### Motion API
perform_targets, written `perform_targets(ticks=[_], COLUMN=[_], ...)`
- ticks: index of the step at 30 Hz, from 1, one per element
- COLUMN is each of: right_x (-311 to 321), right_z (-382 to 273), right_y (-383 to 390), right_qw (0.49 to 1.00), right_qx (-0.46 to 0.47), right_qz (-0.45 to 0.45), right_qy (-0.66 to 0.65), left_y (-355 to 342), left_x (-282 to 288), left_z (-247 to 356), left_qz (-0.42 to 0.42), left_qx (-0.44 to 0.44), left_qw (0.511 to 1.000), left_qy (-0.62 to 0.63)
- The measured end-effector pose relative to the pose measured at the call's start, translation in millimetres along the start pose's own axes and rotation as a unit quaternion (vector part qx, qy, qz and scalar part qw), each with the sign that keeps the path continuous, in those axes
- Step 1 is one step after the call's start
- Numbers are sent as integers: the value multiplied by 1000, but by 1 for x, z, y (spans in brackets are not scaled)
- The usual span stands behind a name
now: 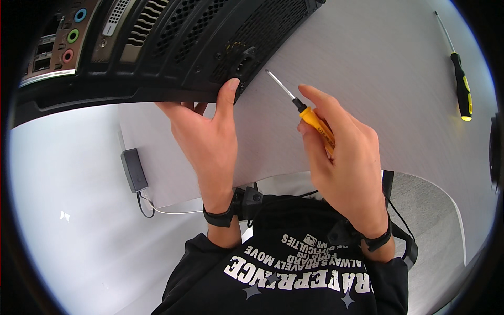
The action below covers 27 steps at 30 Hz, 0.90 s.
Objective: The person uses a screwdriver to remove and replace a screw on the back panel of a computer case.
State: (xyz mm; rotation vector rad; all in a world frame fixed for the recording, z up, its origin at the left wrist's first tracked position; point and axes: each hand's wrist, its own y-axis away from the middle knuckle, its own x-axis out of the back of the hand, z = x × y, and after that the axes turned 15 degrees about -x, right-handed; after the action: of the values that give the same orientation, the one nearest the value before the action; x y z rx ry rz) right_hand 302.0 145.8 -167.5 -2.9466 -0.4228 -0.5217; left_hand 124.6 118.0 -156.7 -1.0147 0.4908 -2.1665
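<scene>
A black computer case [157, 79] lies at the upper left, its rear panel with ports, slots and a power socket facing me. My left hand [207, 134] grips the case's near lower edge, thumb on the rear panel below the power socket [244, 62] and fingers partly hidden beneath. In my right hand [346, 149] is a screwdriver [315, 119] with a yellow handle and a thin metal shaft. Its tip points up and left, just right of the case and apart from it.
On the grey table [362, 58], a second screwdriver [462, 86] with a black and yellow handle lies at the far right. A black power adapter [134, 169] with cables sits at the table's left edge. A dark object [495, 152] shows at the right rim.
</scene>
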Motion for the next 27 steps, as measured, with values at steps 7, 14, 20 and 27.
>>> perform_targets(ticks=[7, 14, 20, 27], right_x=[-1, -2, -9, -12], right_z=[-7, -3, 7, 9], right_y=[-10, -17, -21, -25], right_qw=[996, 997, 998, 999], right_qx=[-41, -25, -12, -9], right_qz=[-15, -5, 7, 3], right_qy=[-73, -80, -54, -47], left_y=[0, 0, 1, 1], left_x=[-1, -5, -10, -10], left_z=[10, 11, 9, 9], left_qz=[13, 15, 16, 8], left_qx=[13, 13, 11, 12], left_qw=[1000, 1000, 1000, 1000], left_qy=[-5, -11, -16, -17])
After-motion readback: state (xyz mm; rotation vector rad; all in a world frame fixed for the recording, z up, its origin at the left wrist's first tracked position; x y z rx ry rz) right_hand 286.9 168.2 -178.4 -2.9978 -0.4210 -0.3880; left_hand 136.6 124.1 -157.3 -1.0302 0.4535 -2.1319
